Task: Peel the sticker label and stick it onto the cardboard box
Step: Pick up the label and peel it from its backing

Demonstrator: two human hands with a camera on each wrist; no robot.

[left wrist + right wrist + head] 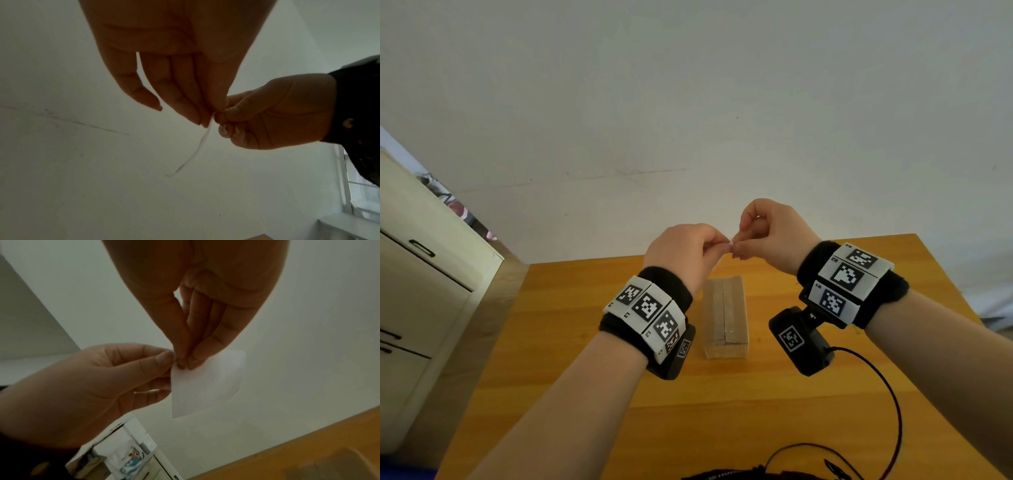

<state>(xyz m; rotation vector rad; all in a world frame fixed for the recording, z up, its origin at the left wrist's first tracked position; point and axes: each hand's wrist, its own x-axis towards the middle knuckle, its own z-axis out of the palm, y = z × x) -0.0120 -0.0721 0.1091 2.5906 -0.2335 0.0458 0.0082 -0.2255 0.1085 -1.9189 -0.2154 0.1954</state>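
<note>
A: Hands raised above the orange-brown wooden table point(585, 342) are shown; what is held between them?

B: One corner of a thin white paper sticker label point(207, 386) is pinched by the left hand point(683, 251) and the right hand point(770, 233), thumb and fingers point(193, 361) pressed together on it. The rest of the sheet hangs free below the fingertips, seen edge-on in the left wrist view.

A: Where is the box located?

B: A small brown cardboard box point(726, 318), taped along its top seam, is seen lying on the table beneath the hands, well apart from the label.
</note>
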